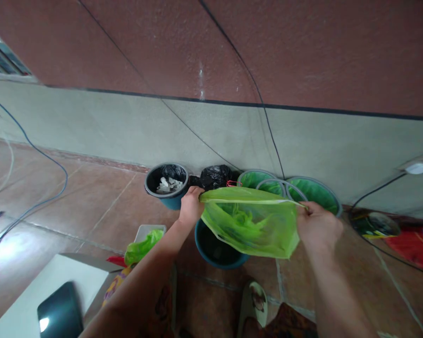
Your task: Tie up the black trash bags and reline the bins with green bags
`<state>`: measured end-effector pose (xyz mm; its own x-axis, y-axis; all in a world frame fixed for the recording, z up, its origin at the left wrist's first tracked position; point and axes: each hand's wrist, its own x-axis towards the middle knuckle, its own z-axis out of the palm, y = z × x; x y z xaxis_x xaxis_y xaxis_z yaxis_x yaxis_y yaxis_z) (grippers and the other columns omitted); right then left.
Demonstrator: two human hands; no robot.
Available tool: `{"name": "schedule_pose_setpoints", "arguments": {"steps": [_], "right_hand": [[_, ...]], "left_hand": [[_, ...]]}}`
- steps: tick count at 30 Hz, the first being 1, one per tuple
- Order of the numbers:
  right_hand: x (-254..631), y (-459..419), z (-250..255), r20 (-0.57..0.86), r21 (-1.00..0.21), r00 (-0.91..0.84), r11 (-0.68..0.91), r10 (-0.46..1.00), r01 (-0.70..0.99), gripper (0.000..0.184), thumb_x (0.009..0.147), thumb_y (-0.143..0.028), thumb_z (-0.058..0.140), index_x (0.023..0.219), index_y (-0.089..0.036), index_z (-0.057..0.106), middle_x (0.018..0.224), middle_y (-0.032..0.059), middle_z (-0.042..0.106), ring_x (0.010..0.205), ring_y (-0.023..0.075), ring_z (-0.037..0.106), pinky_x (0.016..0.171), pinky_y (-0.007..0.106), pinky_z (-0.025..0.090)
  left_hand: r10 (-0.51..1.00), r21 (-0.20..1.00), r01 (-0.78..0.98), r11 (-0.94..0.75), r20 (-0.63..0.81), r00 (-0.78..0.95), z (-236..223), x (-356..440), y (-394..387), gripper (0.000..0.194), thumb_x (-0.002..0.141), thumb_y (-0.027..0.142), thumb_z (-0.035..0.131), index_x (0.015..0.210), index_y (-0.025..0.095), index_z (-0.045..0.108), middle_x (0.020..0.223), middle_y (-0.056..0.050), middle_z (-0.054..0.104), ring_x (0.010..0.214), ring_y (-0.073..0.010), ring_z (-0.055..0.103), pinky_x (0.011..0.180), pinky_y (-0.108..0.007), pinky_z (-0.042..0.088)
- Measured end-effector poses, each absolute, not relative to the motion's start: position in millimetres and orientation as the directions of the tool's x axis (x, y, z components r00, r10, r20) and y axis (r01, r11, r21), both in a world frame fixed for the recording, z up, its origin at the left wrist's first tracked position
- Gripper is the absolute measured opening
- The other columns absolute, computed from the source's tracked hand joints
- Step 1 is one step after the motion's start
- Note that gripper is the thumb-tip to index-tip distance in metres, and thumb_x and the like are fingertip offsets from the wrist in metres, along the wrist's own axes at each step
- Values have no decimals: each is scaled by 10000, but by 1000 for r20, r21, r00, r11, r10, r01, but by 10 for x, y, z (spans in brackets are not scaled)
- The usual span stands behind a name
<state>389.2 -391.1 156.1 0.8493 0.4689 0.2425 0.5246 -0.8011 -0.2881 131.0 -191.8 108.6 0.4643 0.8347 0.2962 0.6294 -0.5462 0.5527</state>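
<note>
I hold a translucent green plastic bag (pixel 250 225) stretched between both hands at its top edge. My left hand (pixel 190 204) pinches the bag's left corner. My right hand (pixel 317 225) is closed on its right corner. The bag hangs over an empty blue bucket (pixel 211 251) on the tiled floor.
Against the wall stand a blue bin with a black liner and paper (pixel 166 183), a tied black bag (pixel 215 176) and two green-lined bins (pixel 315 192). A crumpled green bag (pixel 141 246) lies at left near a white box. Cables run over the floor at left.
</note>
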Motion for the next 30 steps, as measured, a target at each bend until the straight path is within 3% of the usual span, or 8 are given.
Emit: {"name": "schedule_pose_setpoints", "arguments": {"steps": [5,8,11,13,17,22,27,30], "right_hand": [[3978,-3978,1463,-42,-128,835,-832,549,540,425,758,-399,614,1136,-221,688,1023,170,688,900,329,640,710,415,469],[3694,-3847,1374,158,-149,668,-652,727,744,709,723,-389,672,1375,-185,478,1342,182,538,1182,355,518,892,464,444],[3342,-3637,1298,305,-174,432,-396,849,901,691,762,-347,646,1405,-215,430,1456,130,438,1289,327,416,1010,472,364],[3219,-3527,1272,311,-196,387,-340,868,920,556,802,-299,593,1344,-213,504,1390,117,512,1245,309,449,999,451,358],[3347,-3521,1291,218,-186,510,-477,832,859,309,831,-187,484,1064,-212,685,1010,96,695,967,262,580,888,409,377],[3722,-3859,1298,265,-101,692,-694,672,713,311,811,-192,505,1046,-201,707,972,112,699,884,265,610,777,382,395],[4183,-4039,1690,12,-195,852,-834,524,516,366,781,-188,541,1097,-206,724,908,133,717,724,243,630,607,318,391],[4559,-3947,2319,305,-361,818,-736,487,572,436,843,-211,482,1240,-125,639,1015,177,703,905,269,639,731,335,430]], "left_hand": [[829,570,605,-556,328,453,1063,1313,-1900,277,770,39,535,981,162,665,993,-71,655,943,-186,629,881,-279,500],[787,586,537,-607,347,510,1055,1349,-1975,158,860,160,548,963,169,668,1007,-73,652,946,-182,632,881,-278,504],[708,608,423,-672,360,607,1061,1385,-2085,179,879,187,549,1005,186,676,1085,-69,642,974,-161,634,890,-253,505],[647,613,349,-709,368,668,1072,1392,-2138,241,863,142,541,1056,196,675,1135,-63,631,1017,-151,627,911,-238,501],[636,589,355,-726,380,671,1107,1330,-2093,420,797,22,459,1123,189,665,1193,-63,621,1073,-152,614,967,-253,488],[760,567,508,-648,437,481,1099,1115,-1819,455,764,9,410,1116,146,663,1145,-82,665,1093,-186,616,1009,-330,477],[830,586,588,-558,407,381,1535,1109,-1428,458,708,-10,401,1036,112,696,1071,-99,710,1051,-196,649,990,-325,489],[740,569,484,-665,589,324,2362,1248,-1194,494,710,-13,405,1111,99,671,1149,-88,694,1107,-183,626,1037,-324,452]]}}
